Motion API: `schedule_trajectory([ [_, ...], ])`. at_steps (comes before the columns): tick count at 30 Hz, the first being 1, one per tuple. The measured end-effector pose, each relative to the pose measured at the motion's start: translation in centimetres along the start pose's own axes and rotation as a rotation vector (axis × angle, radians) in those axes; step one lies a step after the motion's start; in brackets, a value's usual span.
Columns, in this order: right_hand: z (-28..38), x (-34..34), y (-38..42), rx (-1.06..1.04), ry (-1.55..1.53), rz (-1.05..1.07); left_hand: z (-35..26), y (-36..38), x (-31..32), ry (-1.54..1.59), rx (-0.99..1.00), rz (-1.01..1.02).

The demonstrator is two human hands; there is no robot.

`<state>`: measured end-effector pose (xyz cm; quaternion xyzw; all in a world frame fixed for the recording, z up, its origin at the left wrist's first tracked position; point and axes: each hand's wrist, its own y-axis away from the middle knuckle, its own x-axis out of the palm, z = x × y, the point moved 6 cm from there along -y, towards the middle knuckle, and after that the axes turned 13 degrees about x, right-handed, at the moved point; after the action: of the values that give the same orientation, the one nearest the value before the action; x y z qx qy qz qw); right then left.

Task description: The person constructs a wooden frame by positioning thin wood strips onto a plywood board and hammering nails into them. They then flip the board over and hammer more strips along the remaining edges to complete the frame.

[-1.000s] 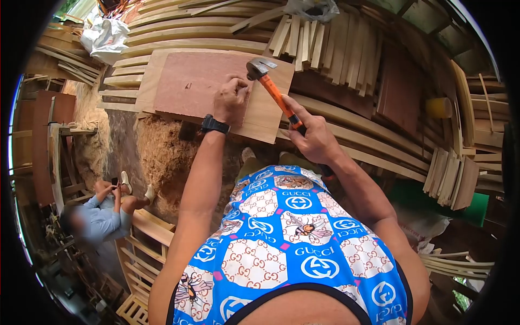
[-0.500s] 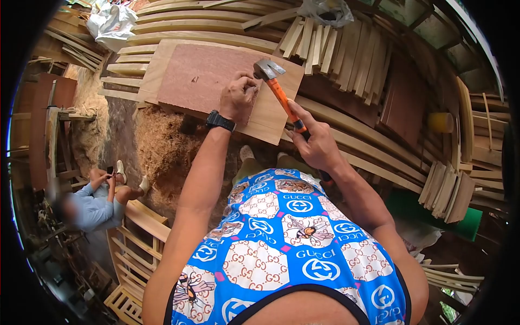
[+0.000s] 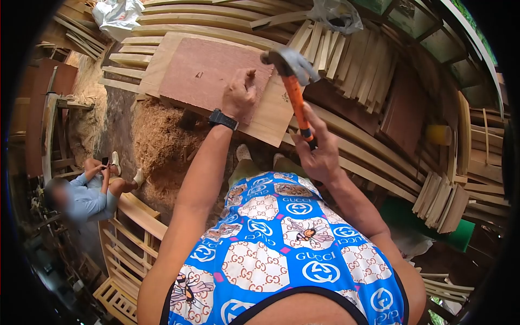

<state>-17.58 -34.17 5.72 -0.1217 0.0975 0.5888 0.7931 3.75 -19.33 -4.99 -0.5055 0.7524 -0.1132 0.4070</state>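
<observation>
My right hand (image 3: 319,146) is wrapped round the orange and black handle of a claw hammer (image 3: 294,89). Its metal head is raised above the boards, slightly blurred, up and right of my left hand. On the reddish-brown plywood sheet (image 3: 197,67) rests my left hand (image 3: 240,96), fingers curled together near the sheet's right part; anything pinched in them is too small to make out. A black watch (image 3: 223,119) is on that wrist. Beneath the sheet lies a paler plywood board (image 3: 273,122), showing at its left and right sides.
Long wooden strips (image 3: 211,27) run under and behind the boards. Bundled short slats (image 3: 357,67) lie at the upper right, beside a plastic bag (image 3: 337,16). Sawdust (image 3: 157,135) covers the ground. A seated person (image 3: 89,195) holds a phone at left, near a slatted wooden frame (image 3: 127,244).
The hammer has risen, its head moving right and away from my left hand. My left hand stays at nearly the same spot on the sheet. The view has shifted slightly.
</observation>
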Motion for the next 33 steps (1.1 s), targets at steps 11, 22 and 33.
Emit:
schedule_trajectory([
  [11,-0.6,0.9,-0.2,-0.093,0.112,-0.002,-0.4,0.2,-0.5,0.042,-0.085,-0.044],
  [22,-2.4,1.3,-2.3,-0.113,0.256,0.141,1.5,0.3,-0.4,-0.014,-0.168,0.008],
  [33,-7.5,2.6,-2.5,0.115,0.399,0.184,-0.2,0.2,-0.7,-0.125,0.066,-0.081],
])
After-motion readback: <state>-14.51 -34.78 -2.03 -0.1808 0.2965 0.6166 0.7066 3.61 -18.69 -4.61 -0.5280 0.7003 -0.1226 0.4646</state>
